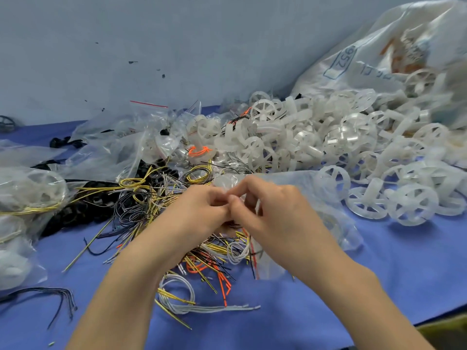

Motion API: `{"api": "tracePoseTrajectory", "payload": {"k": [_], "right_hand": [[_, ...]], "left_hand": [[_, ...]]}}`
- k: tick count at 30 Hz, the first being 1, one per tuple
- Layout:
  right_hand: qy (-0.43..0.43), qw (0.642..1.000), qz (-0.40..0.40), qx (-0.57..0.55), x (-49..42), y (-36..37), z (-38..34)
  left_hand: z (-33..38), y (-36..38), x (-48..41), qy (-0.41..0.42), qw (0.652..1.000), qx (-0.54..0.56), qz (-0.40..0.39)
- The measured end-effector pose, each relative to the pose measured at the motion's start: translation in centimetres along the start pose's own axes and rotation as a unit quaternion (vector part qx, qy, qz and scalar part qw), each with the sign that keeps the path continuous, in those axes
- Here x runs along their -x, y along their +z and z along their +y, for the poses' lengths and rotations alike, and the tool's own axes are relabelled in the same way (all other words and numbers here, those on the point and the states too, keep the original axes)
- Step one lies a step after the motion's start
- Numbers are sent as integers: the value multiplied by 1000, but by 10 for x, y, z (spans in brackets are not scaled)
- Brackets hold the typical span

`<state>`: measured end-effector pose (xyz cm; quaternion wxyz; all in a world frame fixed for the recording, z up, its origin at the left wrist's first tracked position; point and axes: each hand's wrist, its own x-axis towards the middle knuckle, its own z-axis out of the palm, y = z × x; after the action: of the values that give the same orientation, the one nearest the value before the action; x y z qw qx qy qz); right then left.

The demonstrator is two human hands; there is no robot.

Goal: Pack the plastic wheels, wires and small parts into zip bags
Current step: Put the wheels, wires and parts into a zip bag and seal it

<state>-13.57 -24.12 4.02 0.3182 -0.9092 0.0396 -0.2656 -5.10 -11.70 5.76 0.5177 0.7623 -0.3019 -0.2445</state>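
Pinching the edge of a clear zip bag between curled fingertips, a person's left hand and right hand meet knuckle to knuckle over the middle of a blue table. The bag trails away under the right hand, its red strip showing by the wrist; what it contains is too blurred to tell. Directly beneath the hands lies a tangle of yellow, black, white and orange wires, spreading towards the left. A heap of translucent white wheels covers the table's right side, spilling from a large printed plastic sack at the far right corner. Small black parts sit left of the wires, beside filled bags holding wheels and wire. A grey wall backs the table.
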Motion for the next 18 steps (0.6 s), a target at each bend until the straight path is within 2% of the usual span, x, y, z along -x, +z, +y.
{"api": "tracePoseTrajectory", "payload": {"k": [4, 7, 11, 13, 16, 18], "right_hand": [[-16, 999, -10, 33, 2, 0, -4], [-13, 1000, 6, 7, 1, -5, -1], [-15, 999, 26, -14, 0, -11, 1], [-6, 999, 51, -6, -1, -11, 1], [9, 993, 121, 10, -2, -15, 0], [12, 992, 122, 6, -3, -18, -2]], "left_hand": [[-4, 13, -8, -38, 985, 148, -85], [-5, 12, -11, -47, 944, 298, -135], [-9, -4, -13, -47, 901, 400, -160], [-10, -13, -11, -68, 896, 413, -147], [-8, -16, -3, -90, 937, 323, -101], [-5, -16, 3, -73, 957, 259, -111]]}}
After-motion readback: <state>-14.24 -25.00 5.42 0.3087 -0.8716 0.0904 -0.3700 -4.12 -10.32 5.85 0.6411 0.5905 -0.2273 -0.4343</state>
